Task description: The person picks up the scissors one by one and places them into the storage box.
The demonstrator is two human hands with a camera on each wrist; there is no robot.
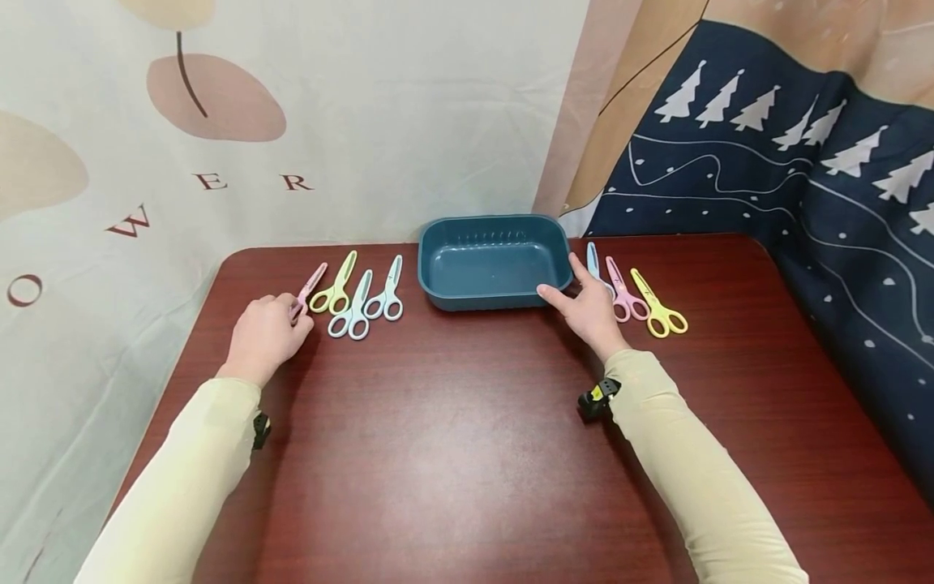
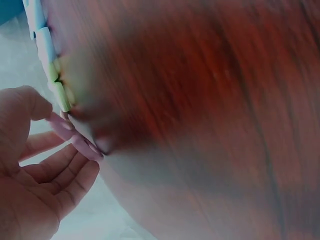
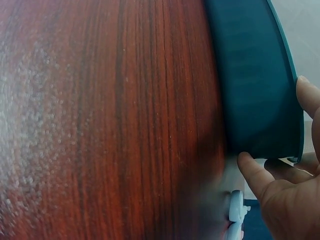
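My left hand (image 1: pixel 266 332) is at the left end of the table, its thumb and fingers around the handles of pink scissors (image 1: pixel 314 281). In the left wrist view the pink handles (image 2: pixel 86 148) show between thumb and fingertips. Beside them lie light green scissors (image 1: pixel 337 285) and two light blue scissors (image 1: pixel 357 304). My right hand (image 1: pixel 587 312) grips the near right corner of a dark teal plastic bin (image 1: pixel 467 303), thumb at the front and fingers along the right end. The right wrist view shows the bin wall (image 3: pixel 260 90) with fingertips against its corner.
Right of the bin lie blue scissors (image 1: pixel 593 259), partly hidden by my right hand, pink scissors (image 1: pixel 629 302) and yellow scissors (image 1: pixel 660 312). The brown wooden table (image 1: pixel 452 454) ends against a pale printed cloth (image 1: pixel 409 122) behind and a navy tree-patterned cloth (image 1: pixel 730 174) at the right.
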